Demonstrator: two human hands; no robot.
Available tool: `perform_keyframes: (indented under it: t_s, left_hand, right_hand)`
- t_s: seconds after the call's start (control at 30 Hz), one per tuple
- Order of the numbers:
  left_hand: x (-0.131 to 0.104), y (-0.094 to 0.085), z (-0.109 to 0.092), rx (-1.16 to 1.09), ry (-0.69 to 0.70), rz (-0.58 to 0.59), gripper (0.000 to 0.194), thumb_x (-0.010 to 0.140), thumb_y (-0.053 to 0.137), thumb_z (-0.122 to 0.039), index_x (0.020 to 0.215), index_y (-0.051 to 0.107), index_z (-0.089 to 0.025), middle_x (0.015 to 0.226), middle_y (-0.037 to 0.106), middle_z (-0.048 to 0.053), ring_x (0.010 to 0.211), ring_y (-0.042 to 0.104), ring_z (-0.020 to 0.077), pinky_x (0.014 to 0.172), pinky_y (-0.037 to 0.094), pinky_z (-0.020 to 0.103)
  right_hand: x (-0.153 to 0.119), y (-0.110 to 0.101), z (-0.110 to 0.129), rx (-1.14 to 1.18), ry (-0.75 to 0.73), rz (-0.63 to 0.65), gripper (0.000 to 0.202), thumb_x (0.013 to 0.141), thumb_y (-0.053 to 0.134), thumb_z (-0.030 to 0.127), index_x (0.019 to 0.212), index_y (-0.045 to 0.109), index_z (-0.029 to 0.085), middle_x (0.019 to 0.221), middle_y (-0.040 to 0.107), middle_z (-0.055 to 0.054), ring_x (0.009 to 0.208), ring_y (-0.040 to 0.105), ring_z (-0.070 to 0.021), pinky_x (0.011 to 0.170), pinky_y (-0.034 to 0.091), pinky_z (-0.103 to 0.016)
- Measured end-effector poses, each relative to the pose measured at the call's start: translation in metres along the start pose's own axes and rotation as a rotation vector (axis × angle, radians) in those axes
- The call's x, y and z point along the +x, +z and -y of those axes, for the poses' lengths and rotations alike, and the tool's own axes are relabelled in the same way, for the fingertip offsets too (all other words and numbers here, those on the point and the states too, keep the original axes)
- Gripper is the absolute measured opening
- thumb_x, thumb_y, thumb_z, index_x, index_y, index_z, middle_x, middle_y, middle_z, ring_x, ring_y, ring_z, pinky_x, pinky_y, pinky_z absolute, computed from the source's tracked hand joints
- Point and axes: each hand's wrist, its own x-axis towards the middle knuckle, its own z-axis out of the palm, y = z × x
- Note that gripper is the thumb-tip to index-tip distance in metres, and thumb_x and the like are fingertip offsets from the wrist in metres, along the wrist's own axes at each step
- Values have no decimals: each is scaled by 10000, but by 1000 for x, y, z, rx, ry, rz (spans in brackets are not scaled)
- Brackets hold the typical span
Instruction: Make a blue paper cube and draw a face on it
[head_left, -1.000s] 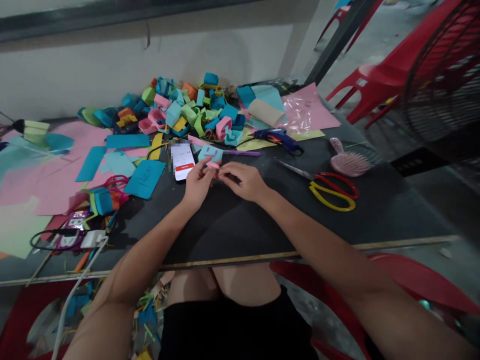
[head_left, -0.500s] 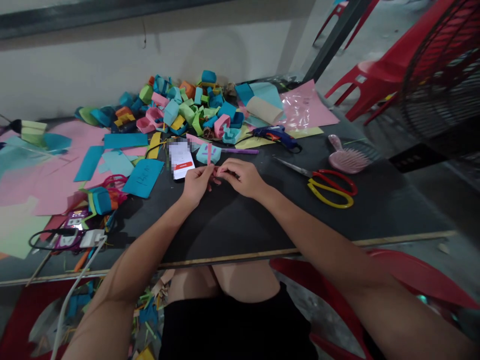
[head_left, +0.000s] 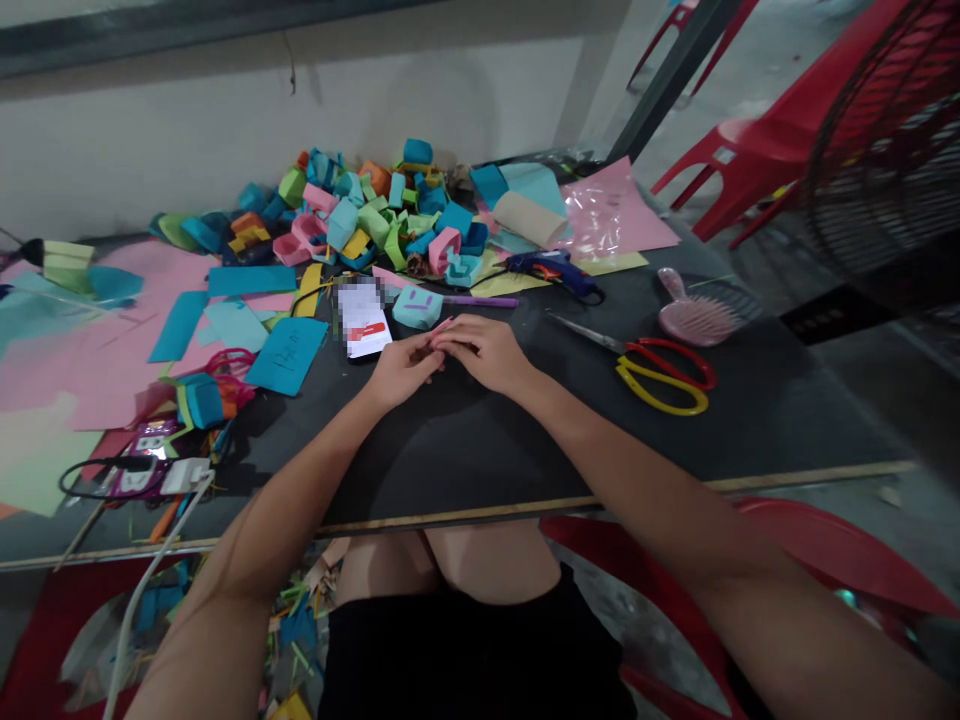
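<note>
My left hand [head_left: 405, 370] and my right hand [head_left: 484, 350] meet over the dark table, fingers pinched together on a narrow pink paper strip [head_left: 444, 328]. Only a short bit of the strip shows between the fingertips; the rest is hidden. Just beyond the hands lies a light blue folded paper piece [head_left: 418, 307] with a purple face drawn on it. A phone [head_left: 365, 320] with a lit screen rests left of it, close to my left hand. Behind, a purple pen [head_left: 480, 301] lies flat.
Large scissors [head_left: 660, 370] with red and yellow handles and a pink hairbrush [head_left: 697, 318] lie to the right. A blue glue gun [head_left: 555, 272] sits behind. Folded paper pieces [head_left: 390, 215] are heaped by the wall. Paper sheets and a power strip [head_left: 146, 460] occupy the left. A fan [head_left: 885, 150] stands at right.
The pink strip, which stood upright above my left fingers, is now mostly hidden and tilted between both hands. My hands have drawn slightly closer together.
</note>
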Motion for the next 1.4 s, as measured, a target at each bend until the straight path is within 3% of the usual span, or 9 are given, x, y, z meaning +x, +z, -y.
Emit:
perform_keyframes:
  t_s: [0.23, 0.53, 0.8, 1.0, 1.07, 1.27, 1.4]
  left_hand:
    - [0, 0, 1, 238, 57, 6, 164, 882, 522, -194, 868, 683, -162, 695, 662, 5, 583, 573, 88, 608, 463, 217]
    - [-1, -1, -2, 252, 80, 25, 193, 895, 504, -194, 833, 686, -171, 672, 656, 2, 566, 562, 96, 590, 435, 216]
    - [-1, -4, -3, 386, 175, 96, 262, 913, 451, -215, 761, 659, -169, 664, 633, -2, 603, 540, 107, 638, 413, 235]
    - [-2, 1, -2, 345, 168, 55, 299, 975, 365, -286, 861, 607, -153, 743, 680, 33, 593, 523, 103, 634, 431, 235]
    - [-3, 2, -3, 364, 152, 43, 303, 982, 362, -289, 855, 601, -152, 737, 690, 35, 588, 532, 101, 635, 437, 233]
    - [-2, 2, -5, 413, 107, 9, 286, 967, 387, -239, 788, 594, -156, 663, 674, 7, 562, 558, 90, 621, 440, 217]
    - [-1, 2, 0, 331, 88, -30, 280, 966, 404, -280, 823, 605, -148, 685, 685, 16, 532, 558, 79, 576, 440, 208]
  right_hand:
    - [1, 0, 14, -20, 160, -171, 154, 834, 678, 364, 815, 760, 235, 790, 748, -24, 621, 643, -151, 605, 513, -295]
    - [1, 3, 8, 118, 310, -188, 197, 740, 750, 367, 831, 749, 192, 760, 737, -41, 605, 647, -154, 582, 525, -296]
    - [3, -9, 11, 133, 239, -77, 197, 741, 745, 396, 711, 741, 202, 715, 694, -24, 561, 571, -111, 528, 453, -264]
    - [5, 1, 5, 449, 475, -58, 319, 706, 740, 472, 729, 702, 156, 610, 644, -10, 455, 516, -93, 397, 376, -232]
    - [5, 3, 3, 492, 487, -40, 328, 698, 744, 475, 734, 696, 152, 612, 644, -14, 454, 524, -96, 386, 377, -229]
    - [5, 1, 5, 391, 429, -72, 312, 700, 747, 473, 722, 701, 165, 646, 668, -24, 476, 525, -95, 437, 415, -244]
    - [4, 3, 2, 393, 488, -167, 348, 666, 783, 481, 669, 623, 172, 580, 595, 12, 454, 480, -80, 413, 367, -228]
